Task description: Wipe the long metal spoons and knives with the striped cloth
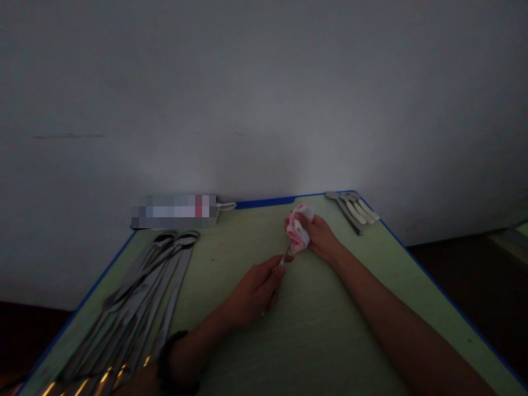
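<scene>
Yr L hand (256, 289) clamps 1 metal utensil (285, 254), R hand (322, 236) 1 cloth (301, 237) against it; gap, then 3 white-hdl spoons (359, 209) nr table's R edge (406, 248).

This is looking like a room in a home, though the exact kind of room is unclear: a small green table (231, 286) with blue edging is standing against a plain, marked wall (264, 99) at twelve o'clock, and household spoons (165, 275) are lying at eight o'clock.
</scene>
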Demonstrator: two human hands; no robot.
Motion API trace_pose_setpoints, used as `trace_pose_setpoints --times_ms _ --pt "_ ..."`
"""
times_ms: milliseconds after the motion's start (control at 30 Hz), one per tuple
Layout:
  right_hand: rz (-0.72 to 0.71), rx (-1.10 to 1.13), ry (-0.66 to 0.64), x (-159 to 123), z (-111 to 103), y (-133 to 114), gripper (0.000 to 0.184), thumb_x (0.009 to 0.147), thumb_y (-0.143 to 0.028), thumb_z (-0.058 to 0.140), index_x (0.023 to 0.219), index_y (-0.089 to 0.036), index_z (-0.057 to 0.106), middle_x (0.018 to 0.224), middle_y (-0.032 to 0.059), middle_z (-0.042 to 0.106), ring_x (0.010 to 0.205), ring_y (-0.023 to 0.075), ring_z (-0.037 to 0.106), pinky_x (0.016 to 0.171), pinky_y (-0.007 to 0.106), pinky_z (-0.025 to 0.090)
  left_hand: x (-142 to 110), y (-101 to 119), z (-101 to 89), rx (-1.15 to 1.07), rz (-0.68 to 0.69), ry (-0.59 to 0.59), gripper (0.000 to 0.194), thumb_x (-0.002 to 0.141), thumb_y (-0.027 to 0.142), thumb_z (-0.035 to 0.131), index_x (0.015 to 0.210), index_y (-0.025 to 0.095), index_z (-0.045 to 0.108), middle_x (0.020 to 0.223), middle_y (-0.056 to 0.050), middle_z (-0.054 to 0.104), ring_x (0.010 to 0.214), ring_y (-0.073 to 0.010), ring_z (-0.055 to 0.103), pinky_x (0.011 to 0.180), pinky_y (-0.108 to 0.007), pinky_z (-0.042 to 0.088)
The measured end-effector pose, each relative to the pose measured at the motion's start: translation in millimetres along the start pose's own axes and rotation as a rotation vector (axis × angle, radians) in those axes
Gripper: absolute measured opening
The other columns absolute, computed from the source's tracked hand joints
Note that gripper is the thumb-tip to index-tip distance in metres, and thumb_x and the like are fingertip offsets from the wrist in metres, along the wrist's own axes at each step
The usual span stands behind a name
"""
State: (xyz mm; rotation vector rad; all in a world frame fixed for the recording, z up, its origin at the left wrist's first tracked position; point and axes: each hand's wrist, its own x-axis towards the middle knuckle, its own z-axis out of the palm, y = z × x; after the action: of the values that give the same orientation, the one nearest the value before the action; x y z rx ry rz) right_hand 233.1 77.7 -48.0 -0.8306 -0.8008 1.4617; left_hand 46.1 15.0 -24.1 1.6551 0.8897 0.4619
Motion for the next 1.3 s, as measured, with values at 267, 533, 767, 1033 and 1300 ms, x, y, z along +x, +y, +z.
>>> trace_pose_setpoints --times_ms 267,533,767,1033,1300 --pt "0.082 0.001 -0.061 -2.9 -0.1 -7.7 0.031 0.058 -0.025 0.077 0.085 -0.017 0.064 0.076 0.0002 0.068 0.064 0.0113 0.061 0.062 0.024 0.049 -1.6 1.5 -0.3 0.059 0.002 0.003 0.045 0.094 0.04 0.033 0.128 0.013 0.044 0.044 0.01 0.04 0.039 -0.0086 0.04 0.042 -0.018 0.033" --pt "0.066 0.06 -0.018 -0.6 0.3 -1.9 0.027 0.068 -0.039 0.07 0.078 -0.014 0.064 0.074 0.002 0.068 0.063 0.011 0.061 0.063 0.024 0.049 -1.2 2.6 -0.7 0.053 0.019 0.004 0.043 0.094 0.04 0.035 0.127 0.015 0.046 0.046 0.009 0.041 0.041 -0.0085 0.041 0.043 -0.018 0.033" --pt "0.073 0.097 -0.032 0.6 0.2 -2.5 0.038 0.079 -0.05 0.055 0.088 -0.015 0.064 0.086 0.0074 0.07 0.074 0.0168 0.066 0.071 0.031 0.052 -0.2 3.2 1.1 -0.012 0.042 0.046 0.04 0.094 0.037 0.034 0.124 0.014 0.048 0.044 0.01 0.038 0.04 -0.0083 0.037 0.042 -0.018 0.031" --pt "0.108 -0.001 -0.081 -3.5 4.7 -3.2 0.032 0.075 -0.044 0.062 0.086 -0.014 0.064 0.083 0.0077 0.071 0.07 0.0166 0.065 0.074 0.031 0.051 2.0 3.3 2.0 -0.057 0.049 0.17 0.037 0.093 0.039 0.035 0.115 0.014 0.052 0.045 0.009 0.038 0.038 -0.0083 0.034 0.039 -0.018 0.028" --pt "0.052 0.185 -0.07 0.9 2.1 -8.2 0.045 0.078 -0.059 0.046 0.088 -0.019 0.064 0.091 0.0064 0.069 0.081 0.019 0.063 0.078 0.034 0.049 0.3 1.1 3.5 -0.019 0.037 0.096 0.038 0.094 0.04 0.034 0.118 0.015 0.049 0.045 0.01 0.036 0.039 -0.0084 0.035 0.04 -0.018 0.028"
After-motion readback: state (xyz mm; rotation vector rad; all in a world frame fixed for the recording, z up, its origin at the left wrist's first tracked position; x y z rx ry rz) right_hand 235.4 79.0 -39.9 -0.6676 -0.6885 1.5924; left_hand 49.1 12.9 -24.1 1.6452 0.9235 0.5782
